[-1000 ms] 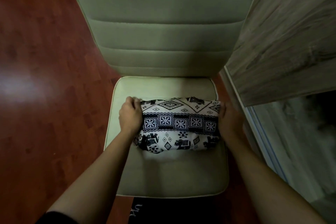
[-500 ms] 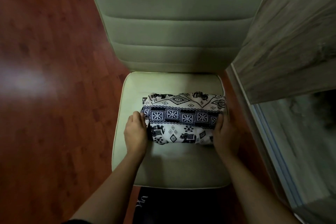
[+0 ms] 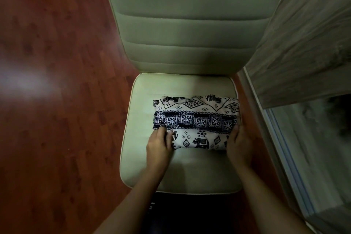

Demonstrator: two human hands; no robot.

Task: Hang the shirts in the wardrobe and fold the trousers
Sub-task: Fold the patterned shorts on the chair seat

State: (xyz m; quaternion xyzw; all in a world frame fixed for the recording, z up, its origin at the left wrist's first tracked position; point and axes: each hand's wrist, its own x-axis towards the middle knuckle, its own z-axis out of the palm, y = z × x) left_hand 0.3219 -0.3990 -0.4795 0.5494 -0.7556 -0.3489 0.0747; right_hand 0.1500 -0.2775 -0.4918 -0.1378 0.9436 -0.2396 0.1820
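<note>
Over on the left the red-brown wooden floor [image 3: 57, 100] runs away under a pale smear of reflected light; nothing lies on that stretch that I can make out in this dim room. Next comes the chair [image 3: 186, 43], pale and padded, its back ribbed in broad horizontal bands and its seat [image 3: 144, 99] a rounded cushion with a piped edge.

The trousers [image 3: 197, 118] lie on that seat, folded into a flat oblong bundle set towards the right half of the cushion; the print is black on white, elephants and diamonds above and below a dark band of square flower motifs; the bundle's right end reaches the seat's right edge.

The left hand [image 3: 158, 148] is at the bundle's near left corner; its fingers are bent, the tips on the dark band and the knuckles over the white border; whether they pinch the cloth or only press it I cannot tell. The right hand [image 3: 238, 148] sits against the bundle's near right end, thumb lying up along the cloth; the other fingers are hidden past the edge, so its hold I cannot tell either. Both forearms come up from the bottom of the view, with something dark [image 3: 190, 213] between them just below the seat's front edge.

On the right a wood-grain panel [image 3: 303, 53] leans into view above a pale reflective pane [image 3: 313, 148] in a light frame, just beside the chair.
</note>
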